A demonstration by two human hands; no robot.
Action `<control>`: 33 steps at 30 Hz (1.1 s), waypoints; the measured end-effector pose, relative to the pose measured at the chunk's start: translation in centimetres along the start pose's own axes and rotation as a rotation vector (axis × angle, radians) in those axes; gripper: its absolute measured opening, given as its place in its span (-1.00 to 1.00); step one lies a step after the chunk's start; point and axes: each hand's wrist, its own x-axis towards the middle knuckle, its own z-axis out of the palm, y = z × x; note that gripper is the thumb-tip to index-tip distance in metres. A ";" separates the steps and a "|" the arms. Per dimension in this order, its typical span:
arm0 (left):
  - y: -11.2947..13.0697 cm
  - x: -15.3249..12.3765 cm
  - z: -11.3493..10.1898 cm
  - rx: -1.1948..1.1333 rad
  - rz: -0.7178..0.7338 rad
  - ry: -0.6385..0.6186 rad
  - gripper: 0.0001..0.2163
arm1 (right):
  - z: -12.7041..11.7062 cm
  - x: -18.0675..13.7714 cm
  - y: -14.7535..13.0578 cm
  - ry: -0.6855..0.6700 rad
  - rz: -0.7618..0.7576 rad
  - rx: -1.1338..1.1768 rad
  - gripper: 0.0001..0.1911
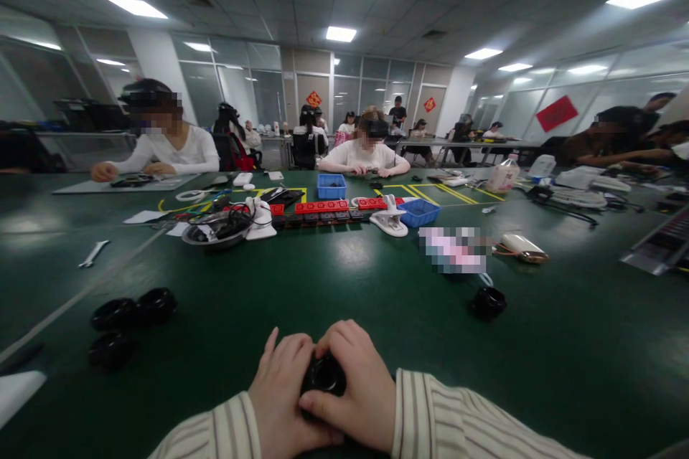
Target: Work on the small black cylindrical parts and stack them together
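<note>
Close to me, at the bottom middle of the head view, my left hand (288,391) and my right hand (360,387) are wrapped round one black round part (326,375) with a hollow centre. The left fingers close on its left side; the right thumb and fingers curl over its right side and top. Much of the part is hidden by my hands. Similar black ring-shaped parts lie on the green table: two touching at the left (156,305), one just below them (110,351), and one on the right (488,303).
A wrench (94,254) lies at the left. Beyond my hands are a metal bowl (215,238) of black cables, a red and black strip (323,211), white clip stands (391,219) and blue trays (332,193). Co-workers sit across the table. A beige device (522,249) lies right.
</note>
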 end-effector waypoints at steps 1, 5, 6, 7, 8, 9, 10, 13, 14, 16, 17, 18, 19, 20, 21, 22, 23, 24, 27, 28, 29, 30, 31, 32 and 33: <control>0.2 0.1 -0.1 0.000 0.000 -0.006 -0.47 | 0.0 0.0 0.0 -0.011 -0.003 -0.021 -0.64; 0.2 0.8 -0.8 -0.021 0.067 -0.060 -0.68 | 0.2 0.1 0.5 -0.028 -0.168 0.009 -0.77; 0.1 1.0 -0.9 -0.034 0.092 -0.081 -0.68 | 0.2 0.1 0.6 -0.031 -0.229 0.038 -0.79; -0.1 1.1 -1.0 -0.057 0.118 -0.109 -0.69 | 0.2 0.1 0.6 -0.038 -0.287 0.068 -0.81; -0.2 1.3 -1.1 -0.089 0.145 -0.142 -0.71 | 0.3 0.2 0.7 -0.049 -0.342 0.095 -0.82; -0.4 1.5 -1.1 -0.124 0.172 -0.176 -0.71 | 0.2 0.2 0.7 -0.066 -0.395 0.114 -0.83; -0.6 1.6 -1.2 -0.155 0.196 -0.205 -0.70 | 0.1 0.3 0.6 -0.091 -0.444 0.124 -0.85; -1.1 1.7 -1.2 -0.193 0.228 -0.254 -0.58 | -0.4 0.5 0.2 -0.178 -0.536 0.127 -0.87; -1.2 1.7 -1.2 -0.186 0.223 -0.257 -0.51 | -0.7 0.5 0.0 -0.196 -0.542 0.134 -0.86; -1.4 1.5 -1.1 -0.163 0.204 -0.245 -0.38 | -1.1 0.5 -0.2 -0.191 -0.524 0.167 -0.81; -1.6 1.3 -1.1 -0.148 0.193 -0.229 -0.31 | -1.2 0.4 -0.3 -0.163 -0.496 0.182 -0.78; -1.7 1.1 -1.0 -0.130 0.182 -0.208 -0.27 | -1.2 0.3 -0.3 -0.125 -0.452 0.189 -0.75; -1.8 1.0 -0.8 -0.112 0.172 -0.184 -0.23 | -1.2 0.2 -0.3 -0.081 -0.389 0.185 -0.72; -2.0 0.8 -0.7 -0.094 0.163 -0.161 -0.20 | -1.1 0.1 -0.2 -0.037 -0.311 0.172 -0.70; -2.0 0.7 -0.6 -0.076 0.154 -0.136 -0.17 | -0.9 0.0 -0.1 0.003 -0.229 0.154 -0.69; -2.0 0.6 -0.5 -0.057 0.147 -0.110 -0.14 | -0.8 -0.1 0.0 0.033 -0.155 0.131 -0.69; -1.9 0.4 -0.4 -0.039 0.143 -0.082 -0.12 | -0.6 -0.2 0.2 0.052 -0.095 0.106 -0.68; -1.8 0.4 -0.4 -0.023 0.139 -0.054 -0.12 | -0.5 -0.2 0.2 0.061 -0.054 0.080 -0.67; -0.8 0.2 -0.6 0.005 0.103 -0.004 -0.19 | 0.0 -0.2 0.2 0.045 0.000 0.005 -0.63; -0.5 0.2 -0.7 0.007 0.084 -0.012 -0.26 | 0.1 -0.2 0.1 0.027 0.009 -0.011 -0.62; -0.2 0.2 -0.9 0.004 0.066 -0.030 -0.36 | 0.3 -0.2 0.0 0.007 0.012 -0.020 -0.61; 0.1 0.3 -1.0 -0.006 0.054 -0.057 -0.46 | 0.4 -0.3 -0.1 -0.010 0.010 -0.024 -0.60; 0.2 0.3 -1.1 -0.026 0.051 -0.087 -0.55 | 0.5 -0.3 -0.2 -0.022 0.001 -0.022 -0.61; 0.2 0.4 -1.2 -0.057 0.058 -0.118 -0.62 | 0.5 -0.4 -0.2 -0.031 -0.022 -0.012 -0.63; 0.2 0.5 -1.2 -0.094 0.077 -0.148 -0.67 | 0.6 -0.4 -0.2 -0.037 -0.060 0.002 -0.67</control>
